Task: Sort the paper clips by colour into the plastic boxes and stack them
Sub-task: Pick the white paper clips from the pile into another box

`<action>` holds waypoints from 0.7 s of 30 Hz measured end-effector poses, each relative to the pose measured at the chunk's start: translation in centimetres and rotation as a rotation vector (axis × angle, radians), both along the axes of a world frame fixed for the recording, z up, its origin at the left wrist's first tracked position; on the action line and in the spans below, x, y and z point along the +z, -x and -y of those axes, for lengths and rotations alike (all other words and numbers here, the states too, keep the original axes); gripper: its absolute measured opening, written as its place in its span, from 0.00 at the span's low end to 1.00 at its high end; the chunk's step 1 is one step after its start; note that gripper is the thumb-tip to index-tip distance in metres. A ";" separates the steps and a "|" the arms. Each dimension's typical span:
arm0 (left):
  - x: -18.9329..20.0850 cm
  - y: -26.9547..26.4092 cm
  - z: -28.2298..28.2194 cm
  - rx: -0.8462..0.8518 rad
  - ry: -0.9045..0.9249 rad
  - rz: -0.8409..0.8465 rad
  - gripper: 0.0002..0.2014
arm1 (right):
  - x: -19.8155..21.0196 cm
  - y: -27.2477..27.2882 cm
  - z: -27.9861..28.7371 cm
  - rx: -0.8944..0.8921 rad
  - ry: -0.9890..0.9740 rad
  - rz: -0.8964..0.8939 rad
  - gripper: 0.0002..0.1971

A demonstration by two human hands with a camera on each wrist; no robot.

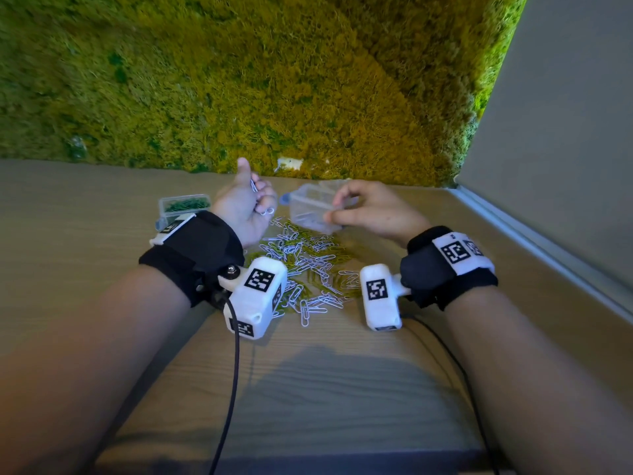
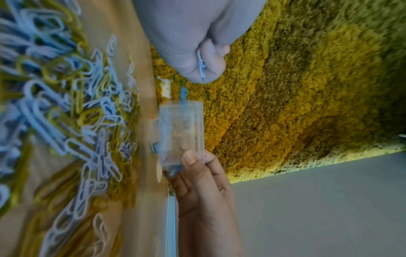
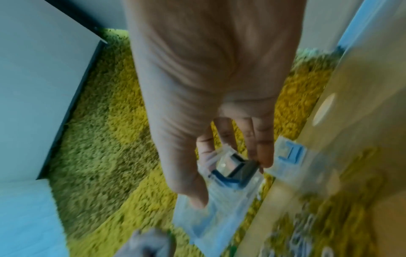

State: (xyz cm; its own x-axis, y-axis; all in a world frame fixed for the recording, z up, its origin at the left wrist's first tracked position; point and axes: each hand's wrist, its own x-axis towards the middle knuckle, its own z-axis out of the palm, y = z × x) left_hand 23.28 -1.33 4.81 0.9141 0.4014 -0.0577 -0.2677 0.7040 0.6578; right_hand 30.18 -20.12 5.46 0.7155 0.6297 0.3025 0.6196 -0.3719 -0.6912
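Note:
A heap of white and yellow paper clips (image 1: 301, 265) lies on the table between my wrists; it also fills the left of the left wrist view as the clip pile (image 2: 66, 121). My left hand (image 1: 255, 186) is turned palm up, its fingers curled round several white clips (image 1: 254, 185), one white clip (image 2: 201, 64) showing in the fist. My right hand (image 1: 334, 209) grips an empty clear plastic box (image 1: 308, 209), tilted above the far end of the heap. The clear box (image 2: 181, 132) has blue clasps; the box (image 3: 219, 200) is blurred.
A clear box of green clips (image 1: 183, 204) stands on the wooden table (image 1: 308, 389) left of my left wrist. A moss wall (image 1: 274, 80) rises right behind the table and a grey wall (image 1: 565, 132) closes the right side. Cables trail from both wrist cameras.

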 end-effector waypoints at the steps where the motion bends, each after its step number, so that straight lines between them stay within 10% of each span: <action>1: 0.3 0.0 -0.1 0.025 -0.018 0.043 0.21 | -0.2 0.4 -0.6 0.042 0.019 -0.009 0.11; 11: -0.4 0.7 2.0 0.105 -0.845 0.110 0.15 | -1.1 2.2 -2.7 0.174 0.115 0.009 0.12; 21: -0.1 0.8 1.4 0.206 -0.791 0.037 0.16 | -1.2 1.7 -2.4 0.105 0.079 -0.012 0.12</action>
